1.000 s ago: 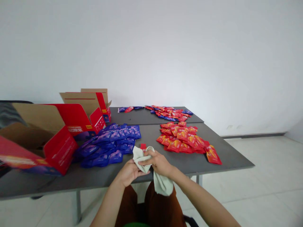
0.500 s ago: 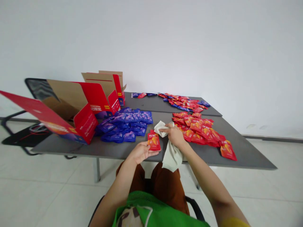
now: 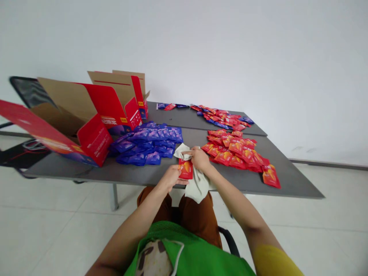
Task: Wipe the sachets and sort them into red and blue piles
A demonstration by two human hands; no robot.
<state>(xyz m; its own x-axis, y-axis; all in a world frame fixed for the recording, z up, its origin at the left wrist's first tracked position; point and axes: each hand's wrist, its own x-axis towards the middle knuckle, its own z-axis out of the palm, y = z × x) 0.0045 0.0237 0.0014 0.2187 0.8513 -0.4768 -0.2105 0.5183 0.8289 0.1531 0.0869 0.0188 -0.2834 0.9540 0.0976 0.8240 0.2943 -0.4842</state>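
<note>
Near the table's front edge, my left hand [image 3: 171, 177] grips the lower left of a red packet [image 3: 186, 170], its thumb on top. My right hand [image 3: 199, 159] holds a pale cloth [image 3: 197, 188], whose upper part lies over the packet's top edge while the rest hangs down past the table edge. A pile of blue packets [image 3: 153, 157] lies to the left of my hands. On the right is a pile of red packets [image 3: 235, 151], with one packet [image 3: 270, 177] at its right end.
Open red cartons [image 3: 96, 142] with brown insides stand on the left of the grey table [image 3: 163, 177]. Mixed red and blue packets [image 3: 222, 118] lie towards the back by the wall. A black chair [image 3: 25, 151] is at the far left.
The cloth in my right hand has come down onto the top of the red packet. My left thumb now presses on the packet. The whole view has shifted slightly.
</note>
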